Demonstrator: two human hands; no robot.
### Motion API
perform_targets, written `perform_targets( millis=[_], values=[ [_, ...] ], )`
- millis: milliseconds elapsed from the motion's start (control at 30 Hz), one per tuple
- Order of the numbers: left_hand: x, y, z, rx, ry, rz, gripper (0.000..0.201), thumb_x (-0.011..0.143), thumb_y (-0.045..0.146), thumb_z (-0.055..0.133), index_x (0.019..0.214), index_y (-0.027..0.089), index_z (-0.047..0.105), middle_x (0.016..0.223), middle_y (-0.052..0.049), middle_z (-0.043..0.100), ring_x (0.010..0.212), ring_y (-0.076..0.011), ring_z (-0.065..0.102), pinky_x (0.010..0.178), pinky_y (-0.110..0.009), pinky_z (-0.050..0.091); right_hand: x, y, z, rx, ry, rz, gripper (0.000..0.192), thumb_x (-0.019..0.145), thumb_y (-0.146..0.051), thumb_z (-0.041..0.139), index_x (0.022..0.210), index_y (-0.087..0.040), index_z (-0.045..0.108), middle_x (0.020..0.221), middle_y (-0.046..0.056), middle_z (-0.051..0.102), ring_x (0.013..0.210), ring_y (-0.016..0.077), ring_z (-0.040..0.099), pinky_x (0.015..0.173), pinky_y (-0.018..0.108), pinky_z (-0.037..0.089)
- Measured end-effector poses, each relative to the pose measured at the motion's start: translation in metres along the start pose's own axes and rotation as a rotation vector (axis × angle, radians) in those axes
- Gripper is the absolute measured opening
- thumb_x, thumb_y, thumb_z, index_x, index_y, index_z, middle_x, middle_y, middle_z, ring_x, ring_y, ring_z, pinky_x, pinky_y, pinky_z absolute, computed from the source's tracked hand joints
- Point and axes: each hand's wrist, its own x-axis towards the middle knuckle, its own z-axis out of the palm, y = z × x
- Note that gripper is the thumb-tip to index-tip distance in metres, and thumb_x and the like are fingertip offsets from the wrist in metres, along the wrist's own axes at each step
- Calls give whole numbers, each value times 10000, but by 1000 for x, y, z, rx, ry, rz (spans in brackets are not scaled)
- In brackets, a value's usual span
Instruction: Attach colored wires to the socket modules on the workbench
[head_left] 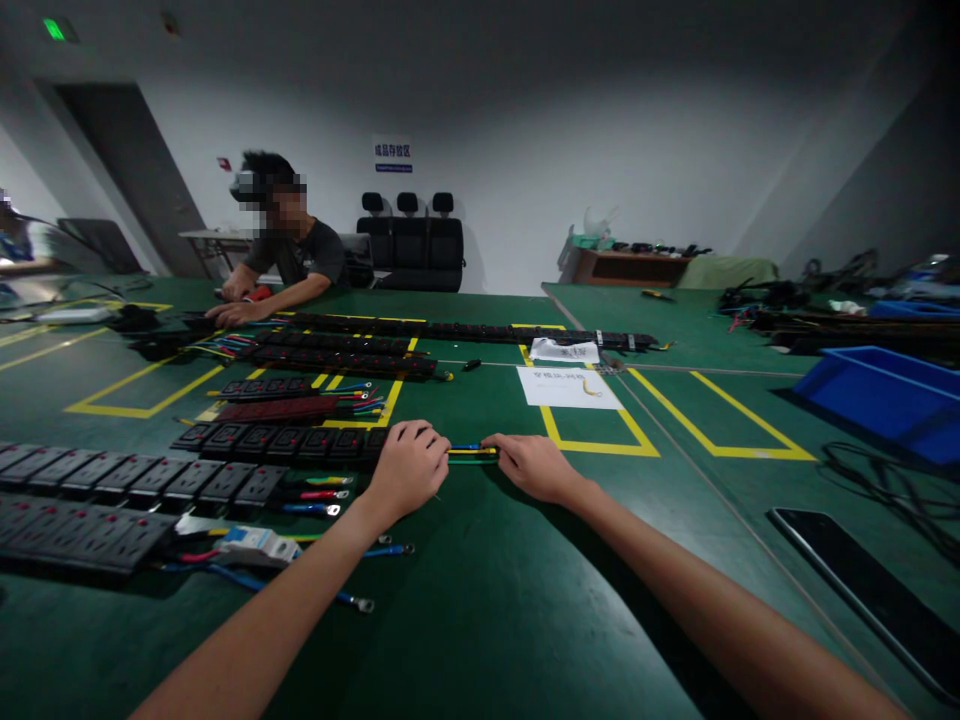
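Bare green table (480, 600) between forearms, open room toward near edge. Left hand (407, 468) curled shut around one end of short wire bundle (472, 453) (yellow, green, blue strands); right hand (532, 466) pinches other end, bundle flat on table. Power strip row (281, 442) touches left knuckles; more strips crowd left side. Beyond: white paper sheet (568, 387) inside yellow tape box. Blue bin (885, 400) far right. Seated person (289, 255) at far edge.
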Motion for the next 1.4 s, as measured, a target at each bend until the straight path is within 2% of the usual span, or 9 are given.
perform_targets(
  millis=[367,1400],
  values=[
    [1,2,-3,-26,11,-13,225,997,253,520,1054,206,733,1089,-83,754,1174,-293,590,1027,-510,431,-1,-3,-4,27,-1,8,404,1037,-259,409,1343,-251,674,1188,67,777,957,214,738,826,301,485],
    [1,3,-5,-33,-8,-21,235,999,252,525,1069,198,743,1108,-87,759,1188,-297,599,1035,-515,436,-1,-3,-5,29,4,1,399,1037,-252,414,1337,-245,677,1161,65,783,940,218,741,818,298,479]
  ],
)
